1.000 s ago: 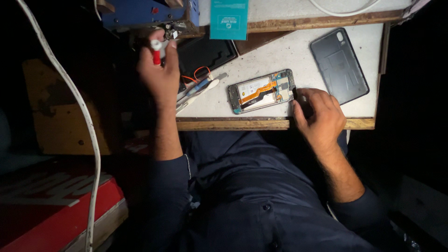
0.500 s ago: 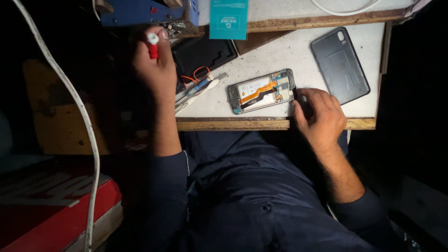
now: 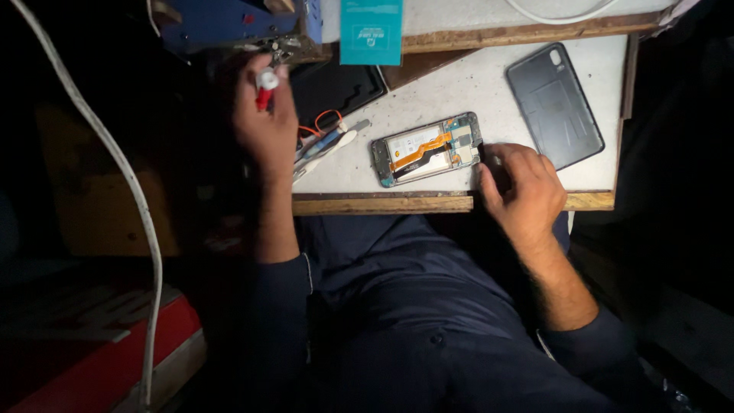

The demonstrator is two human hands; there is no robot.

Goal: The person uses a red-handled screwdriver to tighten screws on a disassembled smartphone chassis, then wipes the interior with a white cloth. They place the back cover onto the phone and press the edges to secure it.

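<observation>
Off the bench's left edge, a thick white cable (image 3: 115,164) ran down through the dark above a red case (image 3: 99,359). The left hand (image 3: 264,122) was raised at the bench's far left corner, closed around a small red-and-white tool (image 3: 265,86), close under a blue box (image 3: 229,21) on the raised shelf behind; what sort of tool it was I could not make out. Just right of that hand lay a cluster of slim tools (image 3: 325,145) with an orange loop, in front of a dark screen panel (image 3: 336,86). Past these, near the middle of the front edge, the opened phone (image 3: 427,148) lay face down with its insides showing, long axis running left to right along the bench (image 3: 428,95), tilted slightly away at its right end. The right hand (image 3: 520,187) rested at that right end, fingers curled and touching the phone's short edge; whether it pinched anything there I could not tell. So the phone sat between the hands, far nearer the right one. Toward the right edge lay the grey back cover (image 3: 554,103), apart from everything.
</observation>
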